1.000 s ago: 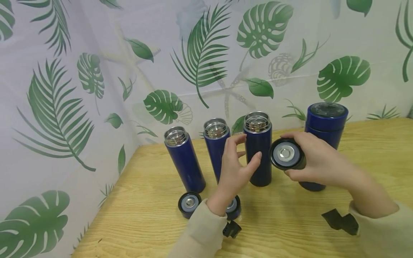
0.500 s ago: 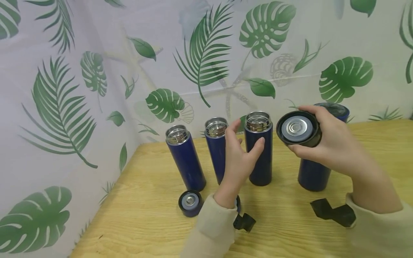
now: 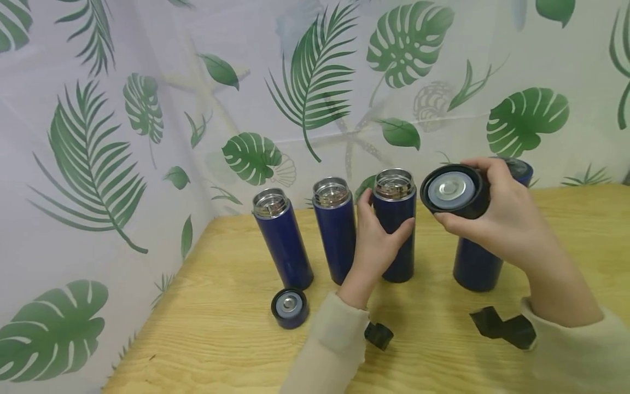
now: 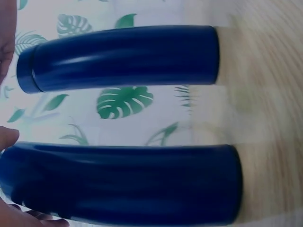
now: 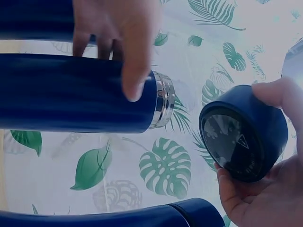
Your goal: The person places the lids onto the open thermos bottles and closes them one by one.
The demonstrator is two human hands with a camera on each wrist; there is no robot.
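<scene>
My left hand (image 3: 379,241) is around the upper part of an open dark blue thermos flask (image 3: 401,262). Its thumb lies across the front and its fingers go to the far-left side; how firmly it grips is unclear. Raised to the right of that flask's steel neck (image 5: 163,100), my right hand (image 3: 509,219) holds a thermos lid (image 3: 450,191), thumb and fingers around its rim. The lid's grey inner seal faces the head camera, and its dark glossy top (image 5: 232,142) shows in the right wrist view. Lid and flask are apart.
Two more open flasks stand to the left, a near one (image 3: 339,235) and a far one (image 3: 283,246). An upturned lid (image 3: 290,308) lies before them. A capped flask (image 3: 477,265) stands behind my right hand. Black straps (image 3: 502,327) hang by the sleeves. Leaf-print cloth (image 3: 315,82) backs the wooden table (image 3: 221,339).
My left hand has moved right, from beside the flask to around it. My right hand has lifted the lid higher and slightly right. A second upturned lid is now hidden behind the left sleeve.
</scene>
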